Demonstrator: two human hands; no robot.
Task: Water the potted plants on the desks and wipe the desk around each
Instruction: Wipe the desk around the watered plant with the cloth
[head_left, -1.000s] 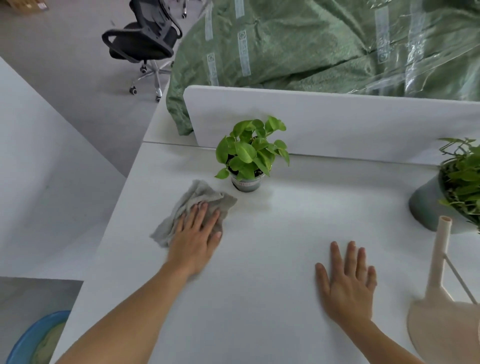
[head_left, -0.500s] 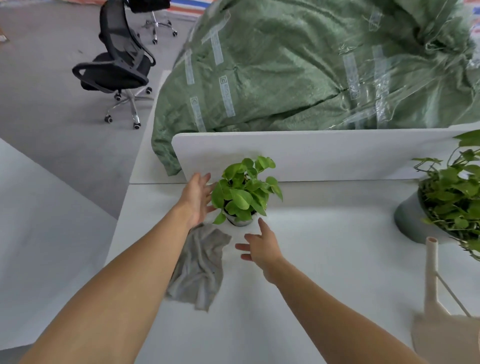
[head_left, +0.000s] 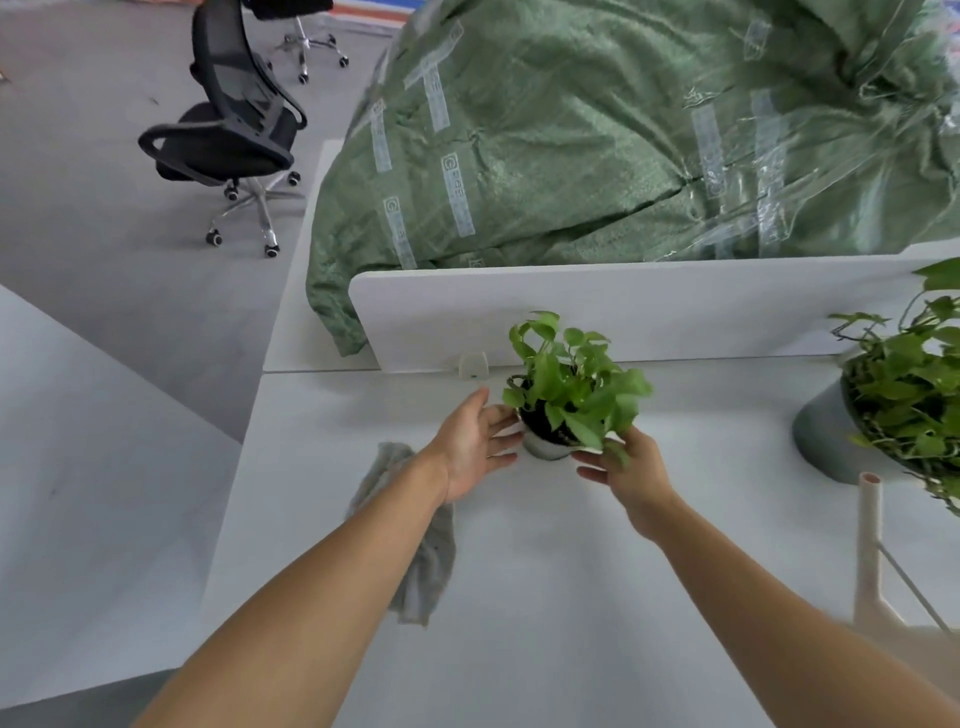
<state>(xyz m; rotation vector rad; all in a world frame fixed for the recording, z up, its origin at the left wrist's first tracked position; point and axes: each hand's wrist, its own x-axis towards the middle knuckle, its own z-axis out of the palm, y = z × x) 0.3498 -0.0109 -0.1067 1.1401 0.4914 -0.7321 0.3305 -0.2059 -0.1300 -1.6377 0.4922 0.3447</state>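
A white bench (head_left: 571, 597) filled the lower part of the head view, with a low white divider panel (head_left: 675, 312) standing along its far edge. The pothos pot (head_left: 543, 448) sat close to that far edge, left of the middle and just in front of the divider, leaning toward the person. Whether its base rested on the bench could not be told.

The left hand (head_left: 470, 449) met the pot's left side, its fingers (head_left: 496, 418) nearly straight and spread wide against the pot. The right hand (head_left: 631, 470) took the right side, its fingers (head_left: 589, 474) curved in under the pot and partly hidden by leaves.

A crumpled grey cloth (head_left: 428, 566) lay loose on the bench toward the left edge, partly under the left forearm and apart from the pot. A small white bracket (head_left: 472, 365) sat at the foot of the divider, just beyond the left hand.

By the right edge stood a larger leafy plant in a grey pot (head_left: 821, 431), and nearer the front right corner rose the spout of a beige watering can (head_left: 870, 519).

Beyond the divider a bulky green woven sack (head_left: 623, 156), strapped with clear tape, was heaped on the next surface. On the grey floor (head_left: 104, 234) to the left stood a black office chair (head_left: 228, 140) on castors, and another white desk (head_left: 78, 467) ran along the left side of the view.
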